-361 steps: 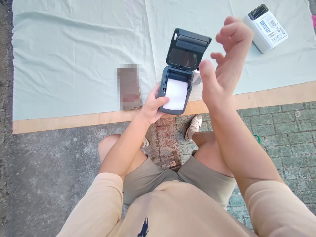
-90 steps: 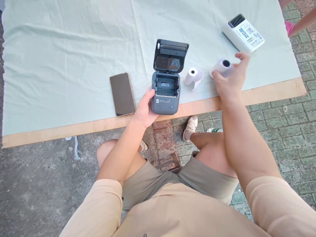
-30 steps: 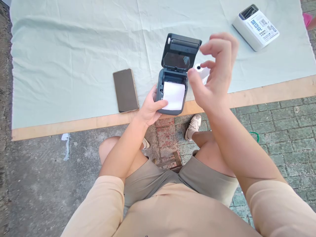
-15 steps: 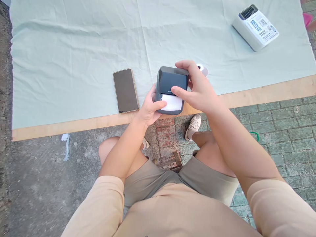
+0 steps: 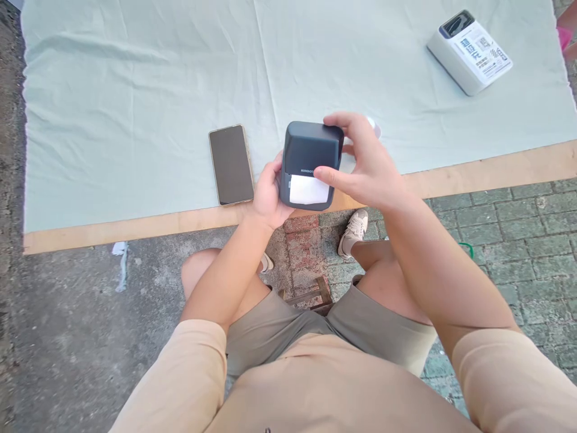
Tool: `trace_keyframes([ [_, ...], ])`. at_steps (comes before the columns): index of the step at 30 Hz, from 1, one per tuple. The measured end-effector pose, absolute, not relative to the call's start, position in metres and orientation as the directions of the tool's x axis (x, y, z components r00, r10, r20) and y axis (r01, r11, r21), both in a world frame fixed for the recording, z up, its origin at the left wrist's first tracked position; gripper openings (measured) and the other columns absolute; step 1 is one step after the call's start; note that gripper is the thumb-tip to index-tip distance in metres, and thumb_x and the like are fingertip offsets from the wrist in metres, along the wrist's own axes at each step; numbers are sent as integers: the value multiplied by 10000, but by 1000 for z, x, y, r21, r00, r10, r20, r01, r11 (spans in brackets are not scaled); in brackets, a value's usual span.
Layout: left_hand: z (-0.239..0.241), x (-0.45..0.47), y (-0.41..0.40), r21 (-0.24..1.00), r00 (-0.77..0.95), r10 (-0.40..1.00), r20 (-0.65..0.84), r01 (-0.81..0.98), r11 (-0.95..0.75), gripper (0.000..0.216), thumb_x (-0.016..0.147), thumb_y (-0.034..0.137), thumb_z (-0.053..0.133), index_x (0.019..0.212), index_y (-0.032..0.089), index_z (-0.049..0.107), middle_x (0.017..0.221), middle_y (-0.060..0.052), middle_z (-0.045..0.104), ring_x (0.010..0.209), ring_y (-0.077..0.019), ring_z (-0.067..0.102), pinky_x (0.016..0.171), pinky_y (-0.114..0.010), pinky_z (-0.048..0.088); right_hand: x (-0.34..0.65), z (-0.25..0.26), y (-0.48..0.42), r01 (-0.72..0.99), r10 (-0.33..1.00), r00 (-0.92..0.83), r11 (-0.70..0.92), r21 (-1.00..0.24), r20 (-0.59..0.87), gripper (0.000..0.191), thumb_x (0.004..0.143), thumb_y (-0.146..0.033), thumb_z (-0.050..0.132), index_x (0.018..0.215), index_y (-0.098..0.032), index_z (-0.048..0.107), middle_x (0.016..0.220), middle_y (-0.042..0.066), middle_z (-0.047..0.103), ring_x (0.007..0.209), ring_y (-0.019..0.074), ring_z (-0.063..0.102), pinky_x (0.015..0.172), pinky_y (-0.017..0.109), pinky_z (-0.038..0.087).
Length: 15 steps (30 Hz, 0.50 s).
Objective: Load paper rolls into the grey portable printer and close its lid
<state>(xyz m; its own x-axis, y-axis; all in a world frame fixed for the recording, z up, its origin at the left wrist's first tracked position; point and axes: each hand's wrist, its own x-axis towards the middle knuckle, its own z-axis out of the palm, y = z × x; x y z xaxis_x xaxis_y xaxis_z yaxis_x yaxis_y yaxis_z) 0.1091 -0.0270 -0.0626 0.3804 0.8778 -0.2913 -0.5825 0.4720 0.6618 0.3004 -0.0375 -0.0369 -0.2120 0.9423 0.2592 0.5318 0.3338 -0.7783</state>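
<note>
A dark, rounded label printer [image 5: 311, 147] is held up over the table's near edge, its lettering upside down to me. White label paper [image 5: 309, 190] shows in the opening on the side nearest me. My left hand [image 5: 269, 195] grips the printer from the left and below, with most of its fingers hidden behind it. On the right, my right hand [image 5: 367, 162] has its thumb on the front by the lettering and its fingers around the far right corner. Partly hidden behind that hand lies a white roll [image 5: 375, 128].
A smartphone [image 5: 231, 165] with a dark screen lies left of the printer on the pale cloth [image 5: 148, 114]. At the far right stands a white box-shaped device [image 5: 471, 54] with printed markings. The table's wooden edge [image 5: 487, 171] runs in front of my knees.
My left thumb has come off the white label paper and moved to the printer's left side. The printer has turned slightly, showing more lettering. My right hand keeps its hold.
</note>
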Motion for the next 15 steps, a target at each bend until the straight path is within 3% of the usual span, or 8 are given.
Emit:
trace_keyframes([
  [4,-64,109,-25,651,393,863,-316,-572,499,288,968,438,548,977,198,705,911,6,786,1030,-239,763,868,-335,634,309,-29,-42,580,913,-286,406,-707,290,816,727,-385,889,1449,-349,511,1459,118,534,1362,364,520,1003,523,586],
  [9,-64,111,-22,657,390,859,-332,-558,507,245,934,412,550,990,206,670,993,-30,787,1254,-311,699,1014,-418,609,304,-25,-44,613,916,-195,392,-686,350,676,769,-480,861,1355,-349,550,1387,117,567,1194,330,617,895,498,616],
  [12,-62,111,-22,668,392,859,-328,-546,505,318,959,468,508,1040,205,668,1088,-49,782,1346,-330,649,1045,-442,597,295,-20,-44,681,880,-5,351,-643,474,409,860,-610,754,1080,-296,612,1095,99,650,1011,298,644,786,470,601],
  [15,-60,109,-25,677,457,844,-279,-530,511,420,979,547,479,1103,194,668,1197,-78,766,1401,-355,604,1068,-478,587,288,-13,-44,689,828,140,312,-654,543,366,985,-608,580,829,-277,565,780,47,614,776,246,635,715,446,568],
])
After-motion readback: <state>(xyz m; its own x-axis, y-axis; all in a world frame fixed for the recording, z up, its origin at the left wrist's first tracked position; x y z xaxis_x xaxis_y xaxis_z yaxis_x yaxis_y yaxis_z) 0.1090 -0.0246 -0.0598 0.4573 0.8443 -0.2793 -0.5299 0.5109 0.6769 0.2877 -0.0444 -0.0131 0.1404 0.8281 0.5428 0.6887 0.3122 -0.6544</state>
